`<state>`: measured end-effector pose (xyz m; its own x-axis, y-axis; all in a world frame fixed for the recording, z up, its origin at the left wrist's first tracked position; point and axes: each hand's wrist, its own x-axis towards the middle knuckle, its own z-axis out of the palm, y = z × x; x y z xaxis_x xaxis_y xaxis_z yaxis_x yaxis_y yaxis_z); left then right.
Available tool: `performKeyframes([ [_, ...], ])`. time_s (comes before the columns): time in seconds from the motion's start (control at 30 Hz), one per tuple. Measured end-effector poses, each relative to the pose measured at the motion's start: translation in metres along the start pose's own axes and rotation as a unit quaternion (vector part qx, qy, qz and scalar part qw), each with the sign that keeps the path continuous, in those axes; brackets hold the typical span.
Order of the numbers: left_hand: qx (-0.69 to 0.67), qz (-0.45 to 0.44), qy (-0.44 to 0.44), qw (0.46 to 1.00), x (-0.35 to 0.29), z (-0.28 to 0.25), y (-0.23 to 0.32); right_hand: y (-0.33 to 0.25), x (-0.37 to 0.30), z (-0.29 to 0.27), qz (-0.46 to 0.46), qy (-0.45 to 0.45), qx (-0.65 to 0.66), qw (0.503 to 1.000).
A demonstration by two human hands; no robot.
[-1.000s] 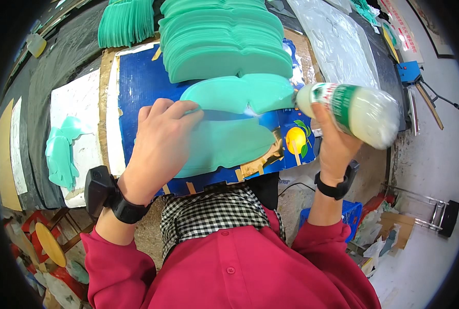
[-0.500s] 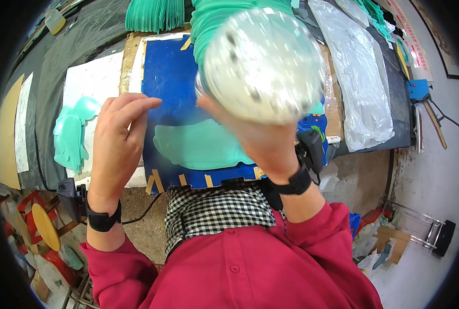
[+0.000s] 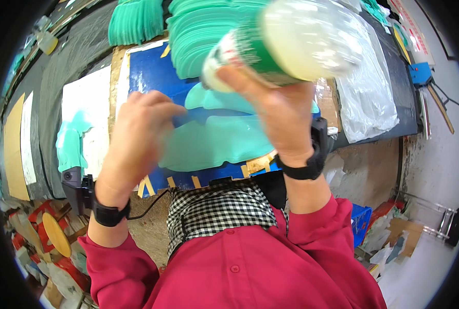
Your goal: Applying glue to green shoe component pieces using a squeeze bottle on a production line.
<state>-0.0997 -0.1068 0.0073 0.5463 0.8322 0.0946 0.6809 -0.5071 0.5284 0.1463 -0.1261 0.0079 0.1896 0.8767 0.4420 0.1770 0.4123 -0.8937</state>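
My right hand (image 3: pixel 276 113) is wrapped round a large plastic bottle (image 3: pixel 270 49) with a green label and a pale base, blurred by motion. It is tilted, with its base up and to the right and its other end low over the work board. My left hand (image 3: pixel 139 136) hovers over the left part of the blue board (image 3: pixel 152 72), its fingers bent but too smeared to read. Below the bottle, two flat, curved-edged sheets of translucent green material lie on the board: a wide near sheet (image 3: pixel 214 144) and a far sheet (image 3: pixel 219 100) just behind it.
Thick stacks of green sheets (image 3: pixel 204 31) stand behind the board. A white board with loose green pieces (image 3: pixel 72 139) lies left, clear plastic film (image 3: pixel 366 92) right. Tape strips (image 3: pixel 196 181) line the board's front edge. A small yellowish bottle (image 3: pixel 47 43) sits far left.
The bottle has swung from base-on to a sideways tilt, moving right and up. My left hand has shifted slightly right. The far green sheet now shows below the bottle.
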Motion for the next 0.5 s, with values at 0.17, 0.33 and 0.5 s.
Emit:
performKeyframes([
  [0.17, 0.079, 0.071, -0.058, 0.993, 0.023, 0.036, 0.027, 0.014, 0.0, 0.011, -0.021, -0.019, -0.061, 0.998],
  [0.33, 0.113, 0.063, -0.087, 0.988, 0.031, 0.04, 0.025, 0.02, -0.004, -0.058, 0.036, 0.011, 0.0, 0.999],
  [0.5, 0.12, 0.062, -0.094, 0.986, 0.054, 0.038, 0.022, -0.002, -0.033, -0.152, 0.093, 0.092, -0.18, 0.975],
])
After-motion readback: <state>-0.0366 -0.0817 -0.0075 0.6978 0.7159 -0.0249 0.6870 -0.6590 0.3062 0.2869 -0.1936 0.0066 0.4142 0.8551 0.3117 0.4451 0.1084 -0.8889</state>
